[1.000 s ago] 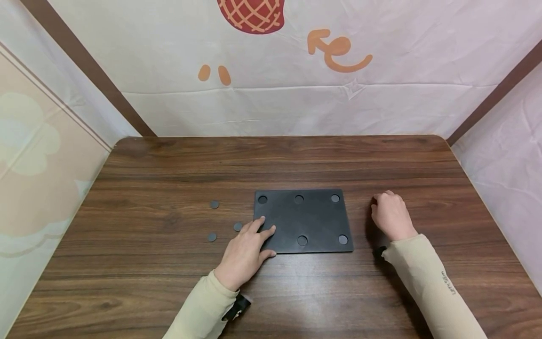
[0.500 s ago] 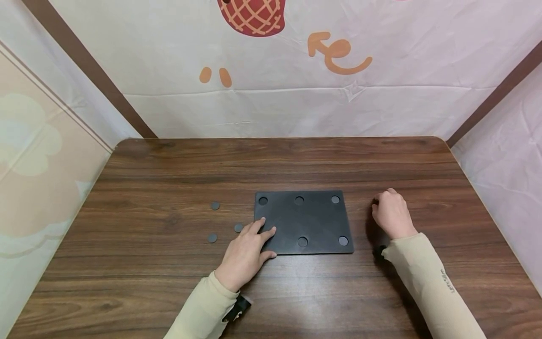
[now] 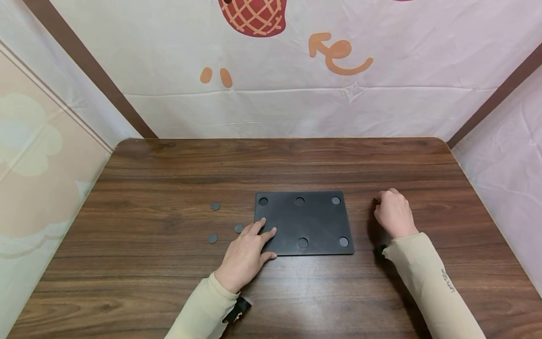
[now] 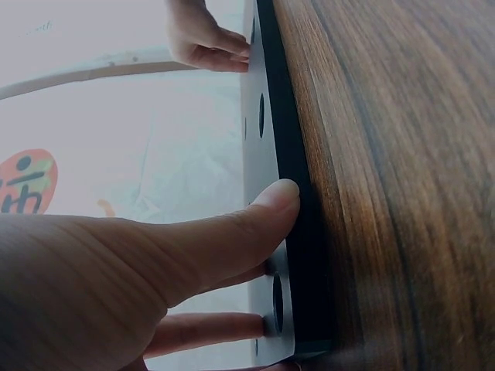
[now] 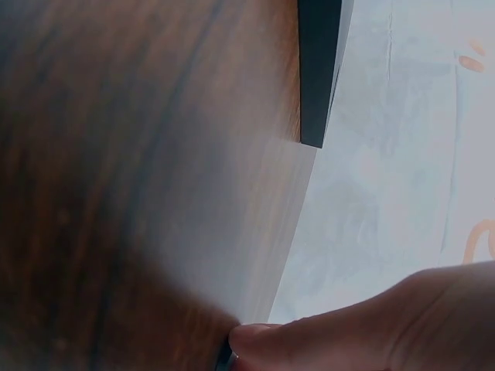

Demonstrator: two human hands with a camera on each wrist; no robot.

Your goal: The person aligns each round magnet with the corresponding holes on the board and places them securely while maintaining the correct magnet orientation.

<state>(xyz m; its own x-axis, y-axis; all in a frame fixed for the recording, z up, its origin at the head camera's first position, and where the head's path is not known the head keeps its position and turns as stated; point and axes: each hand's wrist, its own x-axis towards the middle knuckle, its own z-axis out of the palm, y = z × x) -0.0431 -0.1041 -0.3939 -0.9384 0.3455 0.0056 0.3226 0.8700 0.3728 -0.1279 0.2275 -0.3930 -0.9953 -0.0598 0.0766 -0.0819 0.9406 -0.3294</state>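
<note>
A flat black board with round recesses lies mid-table. Grey discs fill its two right-hand recesses; the far-left and both middle ones look unfilled. My left hand rests on the board's near left corner, fingers spread over the top and hiding that corner. In the left wrist view its thumb touches the near edge. To the right of the board, my right hand has curled fingers low at the table. In the right wrist view its thumb pinches a small dark disc, mostly out of frame.
Three loose grey discs lie left of the board: a far disc, a near disc and one beside the left hand. The wooden table ends at a printed cloth backdrop, with cloth at both sides.
The head view has shifted slightly, so everything sits a little lower in the picture. Both hands, the board and the loose discs keep nearly the same places.
</note>
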